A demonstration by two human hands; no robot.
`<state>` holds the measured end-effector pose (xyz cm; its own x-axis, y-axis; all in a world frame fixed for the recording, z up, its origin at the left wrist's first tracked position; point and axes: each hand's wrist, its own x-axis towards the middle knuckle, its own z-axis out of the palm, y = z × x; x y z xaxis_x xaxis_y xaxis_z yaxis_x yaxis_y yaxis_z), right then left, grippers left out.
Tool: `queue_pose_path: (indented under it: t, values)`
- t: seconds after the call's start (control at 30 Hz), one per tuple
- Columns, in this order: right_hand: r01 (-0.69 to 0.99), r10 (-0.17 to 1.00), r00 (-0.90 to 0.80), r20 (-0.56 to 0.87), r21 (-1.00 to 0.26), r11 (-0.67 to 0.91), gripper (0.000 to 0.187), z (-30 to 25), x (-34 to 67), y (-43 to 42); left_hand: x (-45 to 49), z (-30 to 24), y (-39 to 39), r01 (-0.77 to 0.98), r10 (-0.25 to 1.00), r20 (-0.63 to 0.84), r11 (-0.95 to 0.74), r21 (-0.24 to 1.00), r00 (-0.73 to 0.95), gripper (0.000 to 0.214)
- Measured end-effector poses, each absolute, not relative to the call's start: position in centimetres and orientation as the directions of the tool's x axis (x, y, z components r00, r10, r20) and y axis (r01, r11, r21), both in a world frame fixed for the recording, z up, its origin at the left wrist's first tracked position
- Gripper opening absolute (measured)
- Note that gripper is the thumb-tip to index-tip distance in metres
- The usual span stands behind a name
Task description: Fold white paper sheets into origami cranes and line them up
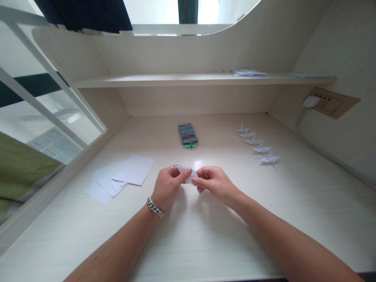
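A small folded piece of white paper is held between both hands above the middle of the desk. My left hand, with a ring and a silver chain bracelet, pinches its left side with thumb and fingers. The thumb and fingertips of my right hand close on its right side. Fingers cover parts of the paper, so its full shape is hidden. To the right, several folded white paper cranes stand in a slanting row. Loose white paper sheets lie overlapping to the left.
Beyond the hands lies a dark, blurred object with a green end. A shelf spans the back, bearing stacked papers. On the right wall, a white plug sits in the socket panel, its grey cable running down the desk's side.
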<state>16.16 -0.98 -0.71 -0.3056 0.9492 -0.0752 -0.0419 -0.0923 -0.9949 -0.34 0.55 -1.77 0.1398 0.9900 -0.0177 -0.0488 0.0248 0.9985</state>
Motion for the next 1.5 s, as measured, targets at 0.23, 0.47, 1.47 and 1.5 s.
queue_pose_path:
  t: [0.23,0.47,1.47,1.5]
  values:
    - [-0.104,0.948,-0.313,-0.062,-0.99,-0.099,0.022,-1.0,16.2,-0.8,-0.1,-1.5,0.7,-0.219,0.987,-0.073,0.103,0.97,0.144,0.033]
    - [-0.13,0.949,-0.305,-0.074,-0.984,-0.119,0.02,-1.2,16.3,-0.7,-0.1,-1.2,0.5,-0.316,0.969,-0.133,0.196,0.928,0.209,0.041]
    - [-0.131,0.99,-0.123,-0.071,-0.988,-0.087,0.029,-1.6,16.8,-0.2,-0.6,-0.9,1.1,-0.257,0.99,-0.113,0.089,0.962,-0.081,0.032]
    - [-0.116,0.99,-0.132,-0.055,-0.991,-0.07,0.031,-1.8,16.7,-0.2,-0.4,-1.1,1.1,-0.232,0.993,-0.094,0.075,0.97,-0.07,0.033]
